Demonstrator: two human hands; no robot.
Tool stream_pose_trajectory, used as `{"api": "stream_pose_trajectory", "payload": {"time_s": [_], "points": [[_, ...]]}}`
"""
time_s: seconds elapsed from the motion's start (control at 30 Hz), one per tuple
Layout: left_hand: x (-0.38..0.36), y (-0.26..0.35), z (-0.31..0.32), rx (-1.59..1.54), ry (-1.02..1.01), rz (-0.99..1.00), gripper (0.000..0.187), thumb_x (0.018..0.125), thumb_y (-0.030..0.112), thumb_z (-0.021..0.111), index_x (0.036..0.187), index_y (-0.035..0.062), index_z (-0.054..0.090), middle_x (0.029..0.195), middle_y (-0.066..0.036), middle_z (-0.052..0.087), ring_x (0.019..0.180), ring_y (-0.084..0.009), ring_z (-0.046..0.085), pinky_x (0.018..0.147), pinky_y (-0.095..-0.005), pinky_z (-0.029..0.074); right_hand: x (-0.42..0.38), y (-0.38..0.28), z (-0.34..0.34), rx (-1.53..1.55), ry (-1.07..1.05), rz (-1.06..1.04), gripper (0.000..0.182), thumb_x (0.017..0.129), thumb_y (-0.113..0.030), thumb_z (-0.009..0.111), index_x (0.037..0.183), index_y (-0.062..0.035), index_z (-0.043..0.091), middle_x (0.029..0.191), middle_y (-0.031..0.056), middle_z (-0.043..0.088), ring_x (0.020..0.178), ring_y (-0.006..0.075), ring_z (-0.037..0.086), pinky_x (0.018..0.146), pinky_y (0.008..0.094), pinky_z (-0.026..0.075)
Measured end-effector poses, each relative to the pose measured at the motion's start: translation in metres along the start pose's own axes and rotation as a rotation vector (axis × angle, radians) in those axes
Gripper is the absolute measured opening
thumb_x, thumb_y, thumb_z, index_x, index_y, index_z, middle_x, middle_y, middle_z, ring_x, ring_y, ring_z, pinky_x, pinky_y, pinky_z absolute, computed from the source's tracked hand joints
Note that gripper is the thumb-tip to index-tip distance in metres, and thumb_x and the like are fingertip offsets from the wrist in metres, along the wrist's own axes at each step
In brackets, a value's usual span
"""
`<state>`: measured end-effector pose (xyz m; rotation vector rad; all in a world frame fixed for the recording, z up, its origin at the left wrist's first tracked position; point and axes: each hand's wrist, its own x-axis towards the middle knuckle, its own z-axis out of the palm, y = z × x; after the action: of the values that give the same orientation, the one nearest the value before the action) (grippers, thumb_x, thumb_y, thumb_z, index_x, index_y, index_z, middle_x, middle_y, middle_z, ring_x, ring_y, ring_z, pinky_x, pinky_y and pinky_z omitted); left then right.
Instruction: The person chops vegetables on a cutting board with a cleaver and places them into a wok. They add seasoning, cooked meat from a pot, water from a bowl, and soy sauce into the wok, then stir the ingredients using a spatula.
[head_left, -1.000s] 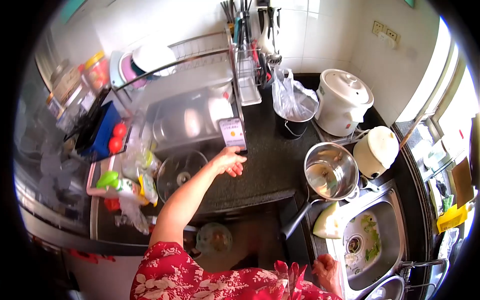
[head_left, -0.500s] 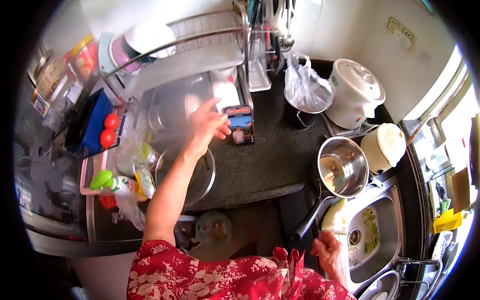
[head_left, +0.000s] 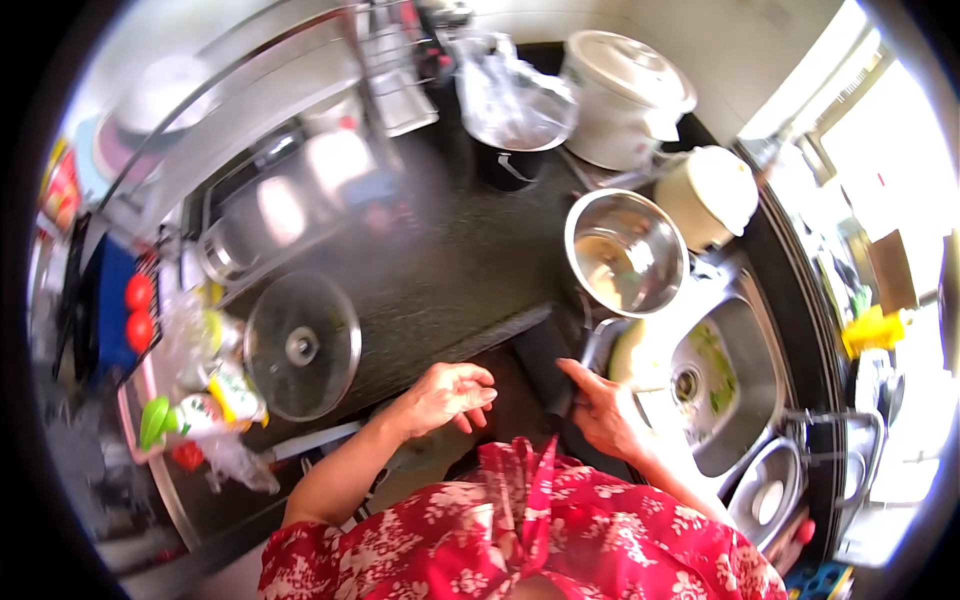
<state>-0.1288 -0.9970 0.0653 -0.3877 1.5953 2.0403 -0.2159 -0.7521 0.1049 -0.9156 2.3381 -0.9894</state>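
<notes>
My left hand is in front of the counter's edge, palm inward, fingers loosely bent and apart, with nothing in it. To its right is my right hand, index finger stretched forward and the other fingers loosely bent. Its fingertips are right beside the dark handle in front of the counter. A steel saucepan with a little liquid inside stands just beyond this hand. Between the saucepan and the sink lies a pale green-rinded melon piece, close to my right hand. The phone on the counter is smeared by blur.
A sink with green scraps is on the right. Behind the saucepan are a cream pot, a large white pot and a bag-lined black bin. A glass lid, a blue basket with tomatoes and a dish rack are leftward.
My left hand has drawn back from beside the phone to in front of my body. My right hand has moved forward and left toward the dark handle. The view has shifted.
</notes>
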Motion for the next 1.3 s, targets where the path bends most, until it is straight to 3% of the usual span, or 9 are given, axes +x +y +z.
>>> {"api": "stream_pose_trajectory", "payload": {"time_s": [0.23, 0.33, 0.5, 0.63, 0.77, 0.87, 1.13, 1.2, 1.3], "points": [[0.036, 0.007, 0.040, -0.392, -0.150, 0.060, 0.066, 0.086, 0.032, 0.060, 0.133, -0.0013, 0.029, 0.106, -0.014, 0.056, 0.081, -0.0263, 0.063, 0.064, -0.0385, 0.056, 0.027, 0.013, 0.010, 0.227, -0.015, -0.139, 0.059, 0.075, -0.001, 0.050, 0.131, 0.0002, 0.029, 0.075, 0.0213, 0.060, 0.070, 0.0412, 0.059, 0.062, 0.0461, 0.046], [0.047, 0.022, 0.039, -0.315, -0.110, 0.067, 0.053, 0.087, 0.029, 0.058, 0.125, -0.0018, 0.039, 0.100, -0.016, 0.059, 0.076, -0.0258, 0.065, 0.055, -0.0353, 0.056, 0.032, 0.024, 0.006, 0.155, 0.033, -0.177, 0.064, 0.079, 0.000, 0.048, 0.137, -0.0015, 0.022, 0.079, 0.0171, 0.062, 0.073, 0.0354, 0.062, 0.068, 0.0403, 0.048], [0.050, 0.045, 0.033, -0.270, -0.090, 0.041, 0.053, 0.085, 0.018, 0.060, 0.126, -0.0030, 0.034, 0.087, -0.021, 0.061, 0.059, -0.0243, 0.063, 0.047, -0.0311, 0.051, -0.003, 0.072, -0.009, 0.074, 0.334, -0.231, 0.031, 0.076, -0.001, 0.056, 0.106, 0.0011, 0.050, 0.077, 0.0184, 0.058, 0.068, 0.0352, 0.060, 0.056, 0.0416, 0.047], [0.070, 0.065, 0.044, -0.059, -0.090, -0.024, 0.066, 0.078, 0.011, 0.067, 0.129, -0.0061, 0.029, 0.083, -0.020, 0.060, 0.055, -0.0229, 0.061, 0.046, -0.0298, 0.049, -0.043, 0.110, -0.024, -0.068, 0.497, -0.002, 0.037, 0.074, -0.002, 0.062, 0.110, -0.0011, 0.053, 0.089, 0.0149, 0.061, 0.073, 0.0309, 0.061, 0.065, 0.0378, 0.049], [0.090, 0.080, 0.064, 0.249, 0.026, -0.087, 0.030, 0.070, 0.004, 0.066, 0.092, -0.0050, 0.048, 0.061, -0.012, 0.057, 0.040, -0.0159, 0.053, 0.038, -0.0260, 0.042, -0.064, 0.139, -0.026, -0.242, 0.741, 0.062, 0.050, 0.072, -0.012, 0.070, 0.116, -0.0012, 0.049, 0.107, 0.0198, 0.054, 0.091, 0.0364, 0.056, 0.077, 0.0415, 0.046], [0.084, 0.074, 0.070, 0.240, 0.130, -0.019, 0.032, 0.065, 0.001, 0.060, 0.095, -0.0076, 0.050, 0.059, -0.012, 0.056, 0.038, -0.0146, 0.050, 0.034, -0.0248, 0.039, -0.075, 0.151, -0.029, -0.194, 0.731, 0.095, 0.056, 0.070, -0.017, 0.072, 0.117, -0.0003, 0.048, 0.109, 0.0198, 0.052, 0.093, 0.0377, 0.054, 0.080, 0.0414, 0.045], [0.072, 0.084, 0.069, 0.348, 0.257, 0.003, 0.028, 0.065, 0.003, 0.056, 0.090, -0.0080, 0.052, 0.059, -0.010, 0.056, 0.039, -0.0131, 0.050, 0.036, -0.0232, 0.039, -0.062, 0.147, -0.042, 0.351, 0.481, 0.313, 0.053, 0.076, -0.017, 0.069, 0.120, 0.0013, 0.044, 0.094, 0.0165, 0.062, 0.080, 0.0220, 0.062, 0.073, 0.0328, 0.050], [0.070, 0.087, 0.056, 0.402, 0.275, 0.008, 0.029, 0.065, 0.003, 0.056, 0.092, -0.0082, 0.052, 0.060, -0.010, 0.056, 0.039, -0.0131, 0.050, 0.035, -0.0232, 0.038, -0.050, 0.170, -0.018, 0.561, 0.578, 0.236, 0.054, 0.077, -0.014, 0.067, 0.121, 0.0062, 0.043, 0.091, 0.0145, 0.062, 0.071, 0.0188, 0.060, 0.064, 0.0310, 0.051], [0.072, 0.089, 0.037, 0.442, 0.308, 0.010, 0.021, 0.063, 0.002, 0.055, 0.083, -0.0064, 0.054, 0.058, -0.009, 0.055, 0.039, -0.0127, 0.050, 0.038, -0.0240, 0.039, -0.036, 0.158, -0.037, 0.925, 0.482, 0.493, 0.054, 0.078, -0.012, 0.065, 0.123, 0.0078, 0.044, 0.087, 0.0124, 0.062, 0.061, 0.0113, 0.055, 0.050, 0.0231, 0.048]]}}
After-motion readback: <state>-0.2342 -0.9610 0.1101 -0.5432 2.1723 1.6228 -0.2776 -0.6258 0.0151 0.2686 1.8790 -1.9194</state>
